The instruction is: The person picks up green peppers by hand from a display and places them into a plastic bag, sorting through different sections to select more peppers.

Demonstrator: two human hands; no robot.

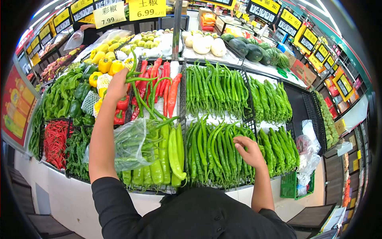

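My left hand (118,86) is raised over the left side of the produce stand, its fingers closed around several long green chili peppers (137,79). Below the peppers in that hand lie large red peppers (172,93), partly covered by them. My right hand (250,152) hovers low over the front row of long green chili peppers (213,149), fingers loosely bent and apart, with nothing visible in it. A clear plastic bag (133,145) rests over the big light-green peppers (164,155) beside my left forearm.
Yellow peppers (104,65) and small red chilies (58,137) are on the left. Wrinkled green peppers (276,149) fill the right bins, near crumpled plastic bags (308,159) above a green crate (290,186). Watermelons (254,52) and price signs (147,8) stand behind.
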